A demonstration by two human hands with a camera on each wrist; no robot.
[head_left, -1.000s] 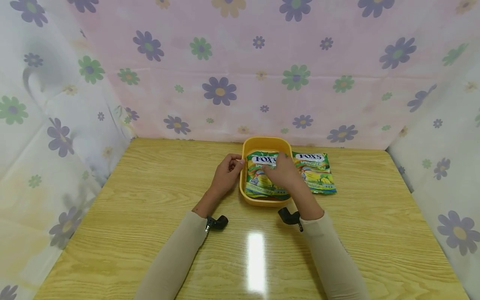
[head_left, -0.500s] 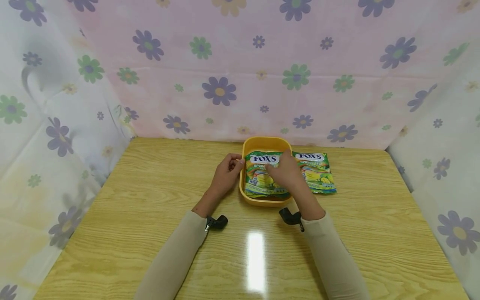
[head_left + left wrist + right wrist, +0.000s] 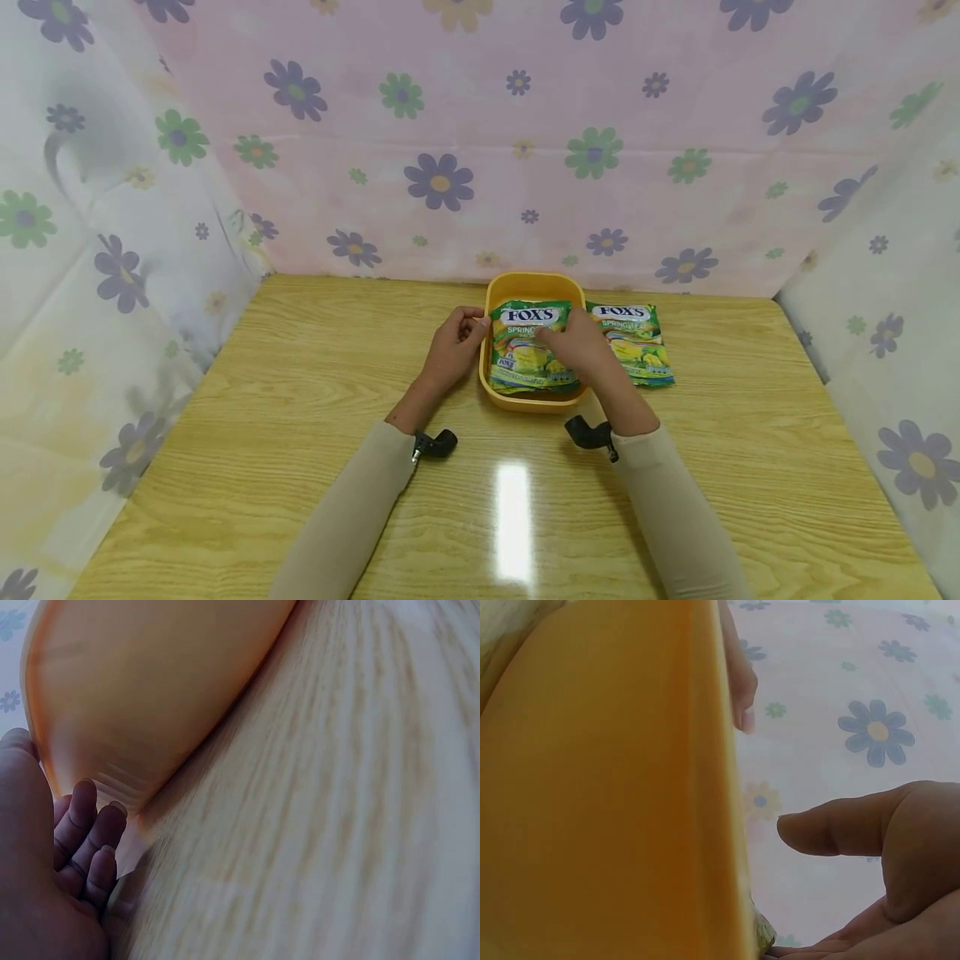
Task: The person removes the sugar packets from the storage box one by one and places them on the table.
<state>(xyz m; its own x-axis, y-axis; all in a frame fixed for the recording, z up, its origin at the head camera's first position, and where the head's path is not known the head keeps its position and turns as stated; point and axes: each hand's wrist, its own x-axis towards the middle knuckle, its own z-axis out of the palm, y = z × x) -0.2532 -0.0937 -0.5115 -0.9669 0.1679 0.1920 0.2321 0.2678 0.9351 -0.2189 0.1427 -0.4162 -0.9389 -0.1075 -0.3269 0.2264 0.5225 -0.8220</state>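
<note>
Near the table's (image 3: pixel 337 358) far edge, left hand (image 3: pixel 452 346) is touching tray (image 3: pixel 528 406), grip unclear; right hand (image 3: pixel 587 348), thumb wide, is lying over packet (image 3: pixel 519 360) inside.

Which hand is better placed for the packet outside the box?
Likely the right hand: it is over the right side of the box, nearest the outer packet. The left hand is at the opposite wall.
</note>
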